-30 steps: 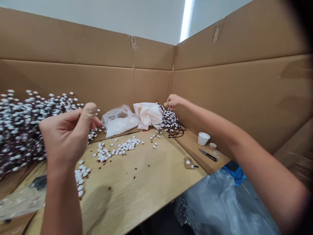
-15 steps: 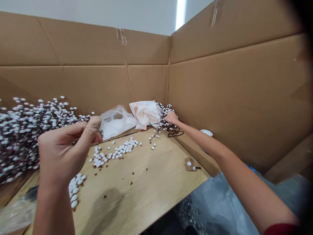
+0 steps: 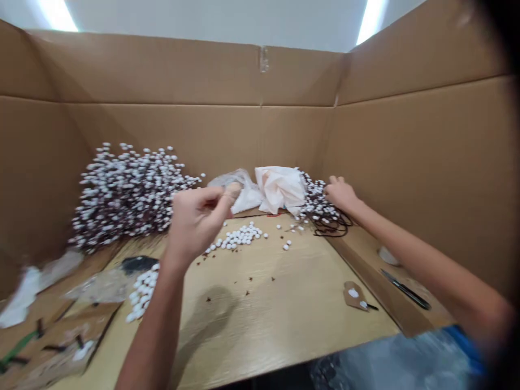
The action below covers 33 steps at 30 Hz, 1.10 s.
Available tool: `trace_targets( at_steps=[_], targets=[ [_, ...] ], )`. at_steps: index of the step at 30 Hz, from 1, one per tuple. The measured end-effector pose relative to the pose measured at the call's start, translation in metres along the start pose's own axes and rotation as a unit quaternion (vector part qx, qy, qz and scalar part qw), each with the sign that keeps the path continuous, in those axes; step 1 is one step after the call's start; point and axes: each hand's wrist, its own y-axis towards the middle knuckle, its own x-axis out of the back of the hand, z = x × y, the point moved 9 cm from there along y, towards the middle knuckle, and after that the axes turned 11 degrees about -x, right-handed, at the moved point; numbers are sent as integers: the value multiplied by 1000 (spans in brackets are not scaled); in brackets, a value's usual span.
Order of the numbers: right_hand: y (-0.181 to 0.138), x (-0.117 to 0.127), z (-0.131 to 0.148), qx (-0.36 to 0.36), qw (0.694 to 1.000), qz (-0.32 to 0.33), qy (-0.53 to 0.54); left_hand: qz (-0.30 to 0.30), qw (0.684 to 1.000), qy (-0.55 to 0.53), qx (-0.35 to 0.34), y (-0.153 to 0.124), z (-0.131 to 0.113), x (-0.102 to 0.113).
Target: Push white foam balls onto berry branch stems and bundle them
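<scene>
My left hand [image 3: 199,219] is raised over the left half of the board, its fingers curled and the thumb pressed to them. A tan covering wraps the thumb tip. What is pinched there, if anything, I cannot make out. At the back right, my right hand [image 3: 342,194] is beside a small bunch of dark twigs with white berries [image 3: 314,197]; its fingers look loosely apart, though the tips are blurred. Loose white balls [image 3: 244,234] lie on the board beyond my left hand. Another group of white balls [image 3: 142,292] is left of my left forearm.
A large berry-twig bundle [image 3: 130,195] stands at the back left. A clear bag of white bits [image 3: 247,197] and crumpled white paper [image 3: 280,187] sit at the back. A pen [image 3: 406,290] and cardboard tag [image 3: 354,296] lie right. Tall cardboard walls [image 3: 170,70] enclose the table.
The view has swung left, showing more of the left side and the pen. My right hand has come off the small twig bunch to its right side. My left hand keeps its pinch.
</scene>
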Motion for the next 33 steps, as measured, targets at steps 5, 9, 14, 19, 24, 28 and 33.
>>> trace_targets(
  at_steps=[5,9,14,19,24,28,33],
  targets=[
    [-3,46,-8,52,996,-63,-24,28,1000,-12,3,-4,0,-12],
    [5,55,-26,25,998,-49,-32,61,998,-31,16,-8,4,-26],
    [7,31,-34,17,999,46,-18,100,994,-31,19,-12,7,-42],
    [-3,27,-27,53,996,64,24,128,991,-37,32,-15,10,-50],
    [0,43,-51,-31,998,6,62,137,990,-37,15,-13,7,-51],
    [-3,42,-66,-88,991,-14,96,143,989,-33,-10,-9,3,-54],
    [-6,30,-77,-132,981,-28,143,155,987,-25,-16,-5,6,-62]
  ],
)
